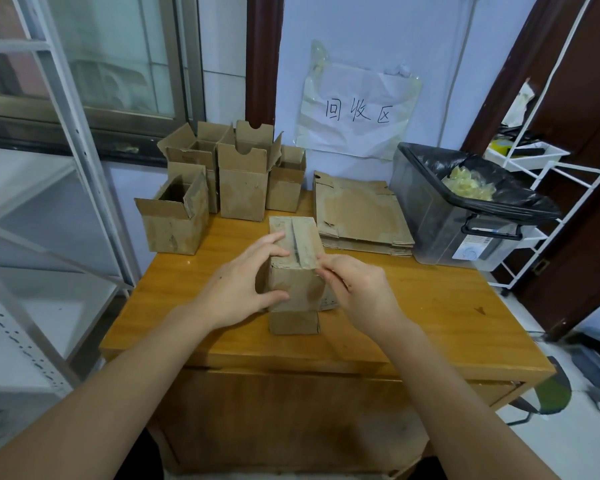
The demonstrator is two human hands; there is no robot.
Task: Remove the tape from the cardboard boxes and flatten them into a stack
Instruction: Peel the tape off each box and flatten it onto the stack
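Gripping a taped box at the middle of the table

Standing at the centre of the frame, a closed cardboard box (297, 271) sits on the wooden table (430, 306), its top flaps meeting along a dark seam, a lower flap hanging out toward the person. The left hand (238, 289) grips the box's left side, thumb curled along the front face and fingers bent over the top edge. The right hand (359, 289) is at the box's upper right corner, fingertips pinched together on the edge there; whether a strip of tape lies between them I cannot tell.

Behind, in the upper left part of the table, a cluster of open boxes (222, 174) stands upright with flaps raised, one of them nearer the left edge. To the right of the cluster, a stack of flattened cardboard (361, 216) lies flat, just beside a clear plastic bin (458, 230) lined with a black bag; crumpled yellowish tape (468, 185) sits inside it. On the wall above, a wrinkled paper sign (357, 112) with handwritten characters is taped up. A white wire rack (541, 168) stands at the right edge of the frame, and grey metal shelving (49, 168) fills the left.
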